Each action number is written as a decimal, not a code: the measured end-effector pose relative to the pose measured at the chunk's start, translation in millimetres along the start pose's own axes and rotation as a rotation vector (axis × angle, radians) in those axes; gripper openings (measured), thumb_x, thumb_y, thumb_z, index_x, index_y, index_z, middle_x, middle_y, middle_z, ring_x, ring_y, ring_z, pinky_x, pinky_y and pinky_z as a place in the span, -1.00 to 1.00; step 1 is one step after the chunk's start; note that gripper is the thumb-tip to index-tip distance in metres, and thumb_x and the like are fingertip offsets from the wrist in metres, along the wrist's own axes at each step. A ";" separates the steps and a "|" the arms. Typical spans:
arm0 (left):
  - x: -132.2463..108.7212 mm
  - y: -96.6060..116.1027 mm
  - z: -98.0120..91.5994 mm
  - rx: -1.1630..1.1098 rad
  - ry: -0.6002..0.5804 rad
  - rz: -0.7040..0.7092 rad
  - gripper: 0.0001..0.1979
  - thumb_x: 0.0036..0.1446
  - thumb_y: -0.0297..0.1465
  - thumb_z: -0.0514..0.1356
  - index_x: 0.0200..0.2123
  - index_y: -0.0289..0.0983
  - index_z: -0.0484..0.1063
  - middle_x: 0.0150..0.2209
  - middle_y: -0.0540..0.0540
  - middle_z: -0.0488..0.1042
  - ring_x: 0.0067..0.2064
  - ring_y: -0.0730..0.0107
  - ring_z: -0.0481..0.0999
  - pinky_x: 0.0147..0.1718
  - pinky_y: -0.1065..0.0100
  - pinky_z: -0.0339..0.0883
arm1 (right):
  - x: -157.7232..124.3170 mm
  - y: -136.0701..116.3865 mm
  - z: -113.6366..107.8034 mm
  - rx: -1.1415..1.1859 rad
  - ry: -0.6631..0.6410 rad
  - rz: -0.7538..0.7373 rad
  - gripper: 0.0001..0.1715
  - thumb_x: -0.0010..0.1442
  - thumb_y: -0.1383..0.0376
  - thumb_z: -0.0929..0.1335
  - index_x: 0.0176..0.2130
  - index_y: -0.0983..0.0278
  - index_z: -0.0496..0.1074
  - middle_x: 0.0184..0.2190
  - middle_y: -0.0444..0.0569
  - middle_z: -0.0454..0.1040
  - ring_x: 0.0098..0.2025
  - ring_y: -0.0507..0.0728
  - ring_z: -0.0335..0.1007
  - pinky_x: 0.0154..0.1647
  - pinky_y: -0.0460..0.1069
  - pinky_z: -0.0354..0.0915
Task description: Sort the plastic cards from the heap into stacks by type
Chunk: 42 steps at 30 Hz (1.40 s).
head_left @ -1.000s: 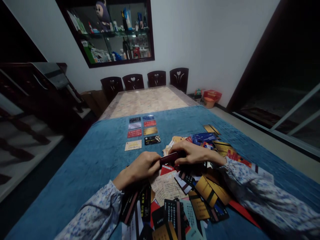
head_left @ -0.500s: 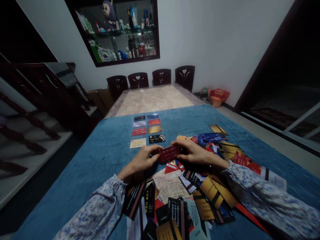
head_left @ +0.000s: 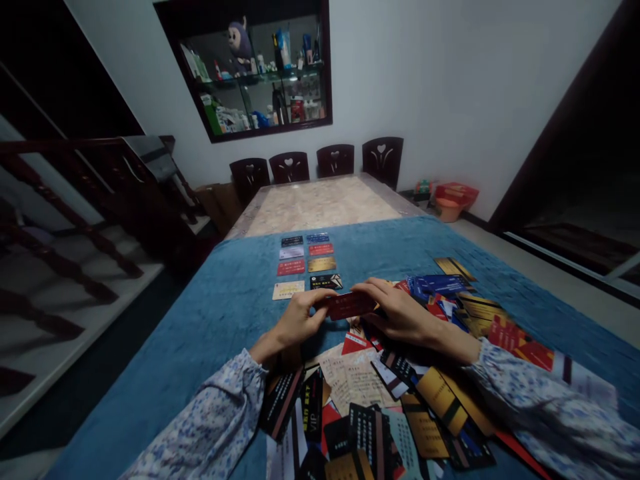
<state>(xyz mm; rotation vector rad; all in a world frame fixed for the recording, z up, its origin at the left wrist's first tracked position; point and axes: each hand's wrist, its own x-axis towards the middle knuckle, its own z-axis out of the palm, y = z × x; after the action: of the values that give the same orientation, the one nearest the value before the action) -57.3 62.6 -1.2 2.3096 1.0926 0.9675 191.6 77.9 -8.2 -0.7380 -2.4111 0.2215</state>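
Turned from nearly edge-on a second ago, the red card (head_left: 350, 305) now shows its printed face, held flat and level between both hands just above the far edge of the heap.

Nearest, two flowered sleeves (head_left: 210, 427) come in from the bottom corners over a loose pile of cards (head_left: 380, 407), black, gold, red and cream, overlapping at all angles on the blue cloth (head_left: 200, 320) and spreading off to the right. Past the pile, the left hand (head_left: 300, 321) pinches the card's left end between thumb and fingertips, the other fingers curled under. The right hand (head_left: 403, 312) grips the right end, fingers over the top edge and thumb beneath, its wrist resting on the pile.

Just beyond the hands, a little to the left, eight cards lie in two neat rows (head_left: 307, 265), set apart from one another and well clear of the heap. Farther on the cloth ends and the bare tabletop (head_left: 320, 203) shows. Four dark chairs (head_left: 335, 160) stand at its far end, with a red basin (head_left: 453, 199) on the floor to the right. On the far wall, a glass-fronted shelf (head_left: 260, 73) holds bottles and a soft toy.
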 end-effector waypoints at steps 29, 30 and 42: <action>24.6 -27.1 -99.5 0.530 -0.078 -0.018 -0.55 0.07 -0.47 0.29 0.06 -0.31 0.37 0.01 -0.23 0.40 0.03 0.09 0.43 0.08 0.09 0.35 | 127.7 19.8 18.1 -0.163 -0.072 -0.035 -0.40 0.06 0.25 0.47 0.08 0.35 0.36 -0.07 0.16 0.37 -0.03 0.27 0.26 -0.01 0.16 0.30; 26.4 -32.9 -102.8 0.540 -0.079 -0.036 -0.55 0.07 -0.47 0.29 0.06 -0.31 0.37 0.00 -0.23 0.40 0.03 0.10 0.43 0.07 0.10 0.34 | 135.2 21.5 22.6 -0.181 -0.091 -0.022 -0.42 0.06 0.25 0.47 0.06 0.36 0.37 -0.07 0.17 0.37 -0.03 0.27 0.26 -0.01 0.14 0.30; 48.9 -100.5 -110.3 0.625 -0.184 -0.211 -0.68 0.03 -0.48 0.27 -0.09 -0.34 0.48 -0.10 -0.19 0.46 -0.09 0.17 0.49 -0.05 0.27 0.37 | 193.4 32.8 50.7 -0.342 -0.412 0.145 -0.57 0.15 0.13 0.40 -0.04 0.31 0.45 0.03 0.19 0.39 0.03 0.29 0.33 -0.04 0.06 0.30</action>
<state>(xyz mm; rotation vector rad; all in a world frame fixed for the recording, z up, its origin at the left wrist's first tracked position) -167.0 169.8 32.7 2.6011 1.6941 0.3464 47.9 213.4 37.1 -1.1141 -2.8272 0.0150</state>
